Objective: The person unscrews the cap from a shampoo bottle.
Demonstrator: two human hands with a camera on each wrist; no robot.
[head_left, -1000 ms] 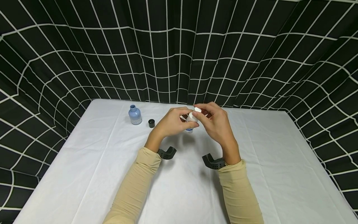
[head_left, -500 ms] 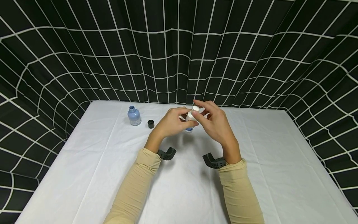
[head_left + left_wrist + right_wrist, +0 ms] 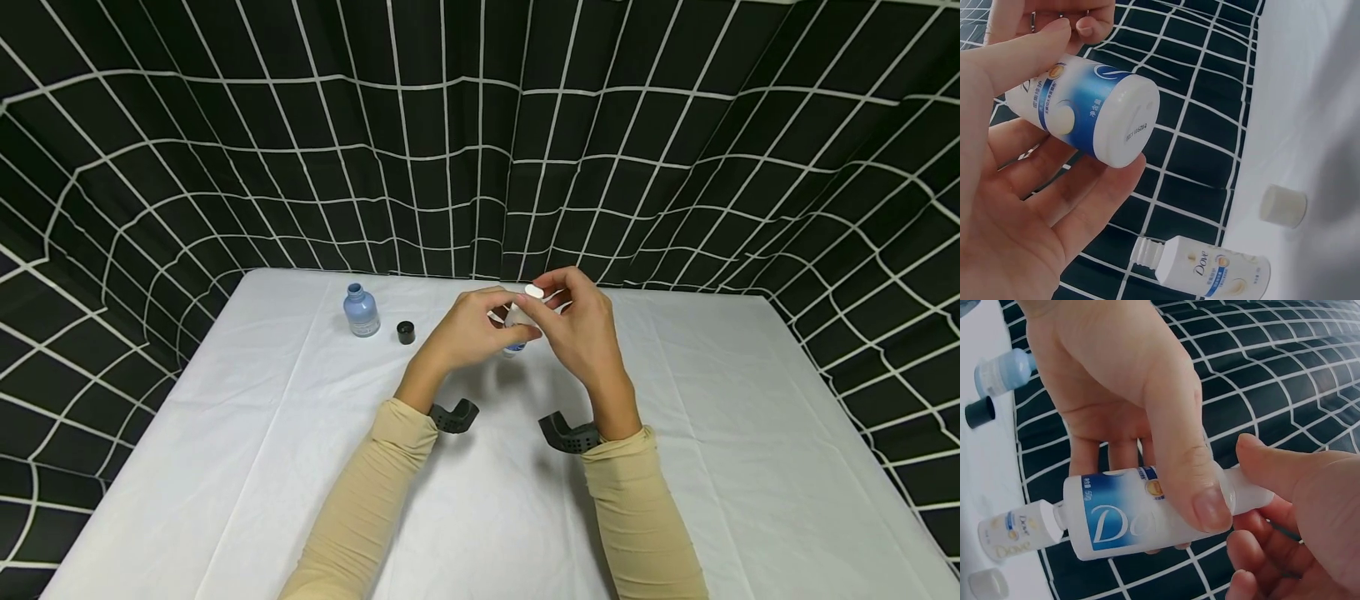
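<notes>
My left hand grips a white and blue Dove bottle around its body. In the left wrist view the bottle lies tilted, with its base facing the camera. My right hand pinches the white cap at the bottle's top end between thumb and fingers. The cap appears to meet the bottle; whether it is threaded on, I cannot tell. Beyond the hands stands a smaller white Dove bottle with a bare threaded neck. Near it sits a loose whitish cap. Both are mostly hidden in the head view.
A light blue bottle with an uncapped mouth stands at the table's back left. Beside it is a black cap. The white-covered table ends at a black curtain with white grid lines.
My left hand has shifted slightly right with the bottle. The right-hand fingers have changed position around the cap, which has moved a little right and now shows its flat top differently.
</notes>
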